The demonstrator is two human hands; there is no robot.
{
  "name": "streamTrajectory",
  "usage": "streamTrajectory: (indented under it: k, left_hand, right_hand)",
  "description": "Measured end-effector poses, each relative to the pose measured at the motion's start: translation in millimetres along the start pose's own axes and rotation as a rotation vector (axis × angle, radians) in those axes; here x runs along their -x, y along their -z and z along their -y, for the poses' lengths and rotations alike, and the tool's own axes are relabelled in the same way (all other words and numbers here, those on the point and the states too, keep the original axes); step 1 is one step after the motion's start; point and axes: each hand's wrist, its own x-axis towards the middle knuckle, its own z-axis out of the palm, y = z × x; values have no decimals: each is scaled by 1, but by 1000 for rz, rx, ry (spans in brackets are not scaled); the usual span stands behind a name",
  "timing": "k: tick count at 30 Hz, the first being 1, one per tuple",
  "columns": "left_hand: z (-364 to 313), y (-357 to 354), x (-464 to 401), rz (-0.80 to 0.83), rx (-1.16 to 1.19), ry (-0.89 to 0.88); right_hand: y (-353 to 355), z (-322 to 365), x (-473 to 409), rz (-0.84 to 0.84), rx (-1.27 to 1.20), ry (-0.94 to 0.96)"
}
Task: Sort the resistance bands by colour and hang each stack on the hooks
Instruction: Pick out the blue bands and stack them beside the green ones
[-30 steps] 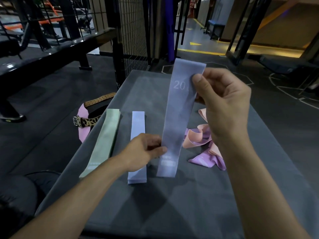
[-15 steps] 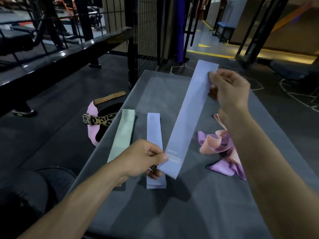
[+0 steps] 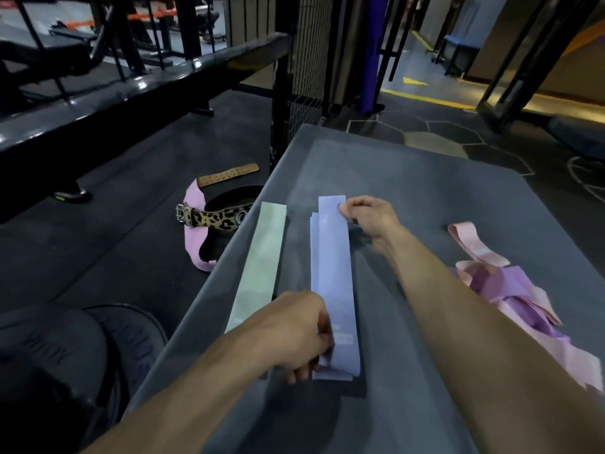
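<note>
left hand pinches blue band near end | right hand pinches far end

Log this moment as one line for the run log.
left hand pinches blue band near end | right hand pinches far end | band on blue stack

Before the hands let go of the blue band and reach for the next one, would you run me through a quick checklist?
1. Blue band lies on the other blue one: ok.
2. Edges flush: not ok, the lower band peeks out left.
3. Left hand and right hand released: not ok, both pinch the ends.
4. Green band apart: ok.
5. Pink and purple pile unsorted: ok to take next.
6. Hooks: cannot tell.
</note>
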Motion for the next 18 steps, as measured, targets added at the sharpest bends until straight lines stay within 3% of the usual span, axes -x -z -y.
streamTrajectory:
  k: [7, 18]
  left_hand:
    - [1, -4, -8, -1, -124, 6]
    - [1, -7, -7, -56, -335, -39]
  right_hand:
    - [-17, -22, -9, -28, 64, -34]
    - [-25, -25, -14, -115, 367, -9]
